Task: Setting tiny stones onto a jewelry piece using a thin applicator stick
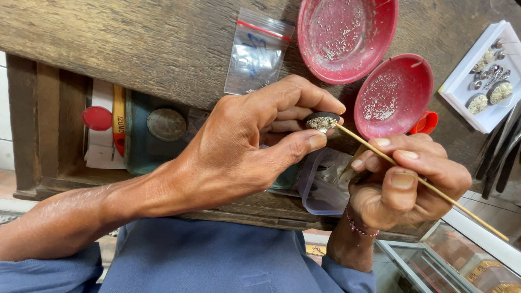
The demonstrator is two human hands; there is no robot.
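Note:
My left hand [247,144] pinches a small dark oval piece [321,120] set with tiny pale stones, held between thumb and fingers above the wooden bench. My right hand [404,182] grips a thin wooden stick [429,185] like a pen. The stick's tip touches the piece's stone-covered face. A beaded bracelet [358,227] circles my right wrist.
Two red dishes [347,35] [393,95] holding tiny pale stones sit on the worn wooden bench [135,43]. A small clear zip bag [258,51] lies beside them. A white tray [483,76] with metal pieces stands at right. An open drawer [54,141] below holds a red cap, tins and plastic bags.

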